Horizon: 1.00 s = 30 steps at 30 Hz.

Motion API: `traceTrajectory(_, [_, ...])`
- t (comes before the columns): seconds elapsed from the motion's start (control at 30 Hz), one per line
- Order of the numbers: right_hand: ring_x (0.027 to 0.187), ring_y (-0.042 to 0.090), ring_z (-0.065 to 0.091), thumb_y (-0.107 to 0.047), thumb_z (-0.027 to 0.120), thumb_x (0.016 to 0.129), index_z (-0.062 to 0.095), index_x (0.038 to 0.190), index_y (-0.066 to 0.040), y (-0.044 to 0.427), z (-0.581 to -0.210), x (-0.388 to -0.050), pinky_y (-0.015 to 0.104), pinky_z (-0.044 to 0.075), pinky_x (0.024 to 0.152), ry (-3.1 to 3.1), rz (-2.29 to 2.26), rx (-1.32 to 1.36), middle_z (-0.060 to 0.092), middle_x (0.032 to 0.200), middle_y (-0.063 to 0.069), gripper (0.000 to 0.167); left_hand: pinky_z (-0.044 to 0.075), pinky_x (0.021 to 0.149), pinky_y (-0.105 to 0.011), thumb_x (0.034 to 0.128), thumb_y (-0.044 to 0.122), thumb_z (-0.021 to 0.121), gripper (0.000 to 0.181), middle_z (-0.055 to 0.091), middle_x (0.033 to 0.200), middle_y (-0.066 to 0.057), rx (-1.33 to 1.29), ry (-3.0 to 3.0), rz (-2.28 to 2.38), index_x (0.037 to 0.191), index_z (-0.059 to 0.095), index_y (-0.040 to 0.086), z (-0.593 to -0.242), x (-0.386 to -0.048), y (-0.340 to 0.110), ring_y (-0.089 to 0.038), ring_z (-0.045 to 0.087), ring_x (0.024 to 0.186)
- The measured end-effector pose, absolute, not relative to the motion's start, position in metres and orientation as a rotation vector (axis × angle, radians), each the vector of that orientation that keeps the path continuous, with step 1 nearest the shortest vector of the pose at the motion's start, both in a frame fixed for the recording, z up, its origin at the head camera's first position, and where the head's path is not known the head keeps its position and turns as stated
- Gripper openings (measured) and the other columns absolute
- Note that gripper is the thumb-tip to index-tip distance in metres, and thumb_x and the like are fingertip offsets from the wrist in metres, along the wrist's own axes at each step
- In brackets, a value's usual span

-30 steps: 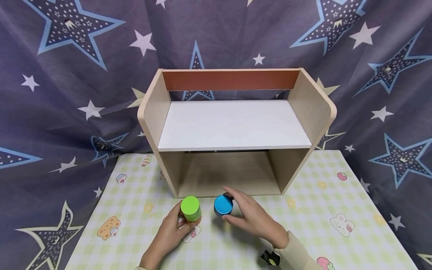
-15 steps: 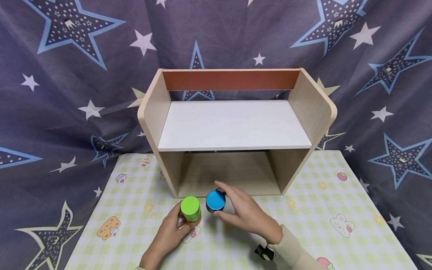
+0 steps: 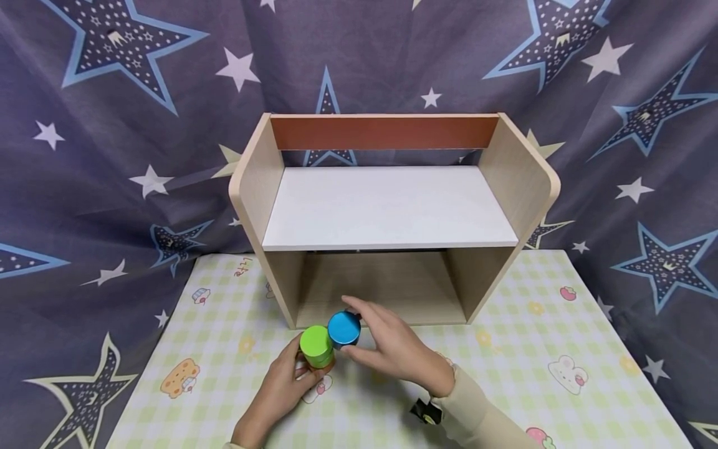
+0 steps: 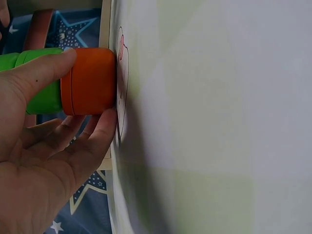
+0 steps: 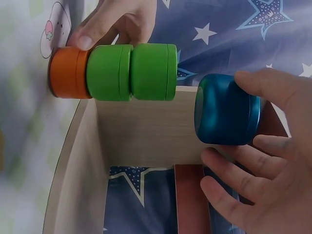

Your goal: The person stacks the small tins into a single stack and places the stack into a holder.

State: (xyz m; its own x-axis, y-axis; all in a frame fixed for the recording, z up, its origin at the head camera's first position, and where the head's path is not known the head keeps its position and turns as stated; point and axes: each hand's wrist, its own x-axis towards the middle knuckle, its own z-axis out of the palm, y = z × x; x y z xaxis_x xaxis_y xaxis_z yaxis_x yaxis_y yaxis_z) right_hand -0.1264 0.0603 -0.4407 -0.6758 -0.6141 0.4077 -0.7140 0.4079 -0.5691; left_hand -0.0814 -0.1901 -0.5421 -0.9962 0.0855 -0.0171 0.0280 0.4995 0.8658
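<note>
Three small round canisters stand stacked on the cloth: an orange canister (image 4: pixel 90 80) at the bottom and two green canisters, a middle one (image 5: pixel 108 72) and a top one (image 3: pixel 316 340). My left hand (image 3: pixel 284 381) holds the orange canister, thumb on one side and fingers on the other. A shiny blue canister (image 5: pixel 224 109) is pinched between the thumb and fingers of my right hand (image 3: pixel 395 346). It hangs higher than the top green one, a small gap apart in the right wrist view. From the head it appears just right of and behind the stack.
Directly behind the hands is a wooden shelf unit (image 3: pixel 252 206) with a white upper board (image 3: pixel 387 209) and a lower compartment (image 3: pixel 381 284). A checked cloth (image 3: pixel 538 368) covers the table. A star-patterned curtain (image 3: pixel 140 237) hangs behind and at both sides.
My right hand has carried the blue canister leftward and slightly away from me, bringing it beside the top of the stack. The left hand and the stack have stayed put.
</note>
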Motion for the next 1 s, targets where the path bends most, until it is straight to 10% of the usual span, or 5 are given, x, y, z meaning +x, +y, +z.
traceTrajectory(1.0, [0.122, 0.015, 0.055, -0.038, 0.075, 0.091, 0.032, 0.156, -0.017, 0.018, -0.442, -0.133, 0.039, 0.048, 0.102, -2.551, 1.040, 1.310, 0.053, 0.140, 0.002, 0.081, 0.055, 0.092, -0.040, 0.0861, 0.024, 0.083, 0.065, 0.057, 0.133, 0.004, 0.141, 2.674, 1.531, 0.141, 0.049, 0.030, -0.543, -0.081, -0.194, -0.018, 0.060, 0.116])
